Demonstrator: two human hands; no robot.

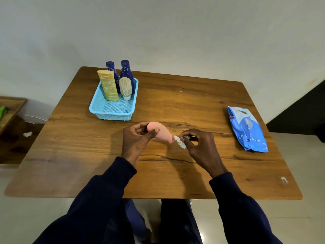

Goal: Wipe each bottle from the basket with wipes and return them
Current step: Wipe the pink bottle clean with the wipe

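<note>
Left hand (pixel 136 136) is gripping pink bottle (pixel 161 131) while right hand (pixel 198 143) is pinching wipe (pixel 179 141) at its neck; the small wad risks slipping free.

Blues, yellow and one pink on brown wood

The table (pixel 193 103) is warm brown wood with dark grain streaks. Near its far left corner, a light blue mesh basket (pixel 112 117) holds two dark blue bottles (pixel 111 68) (pixel 126 70) veined with thin white lines, a yellow tube (pixel 109 87) with white scribbles, and a beige tube (pixel 125 86) with pale streaks and a white cap (pixel 126 97). Toward the near edge are a plain pink bottle (pixel 161 132) and a white wipe (pixel 180 142). By the right edge lies a blue wipes pack (pixel 247 127) with white markings. The sleeves (pixel 98 199) are navy.
</note>
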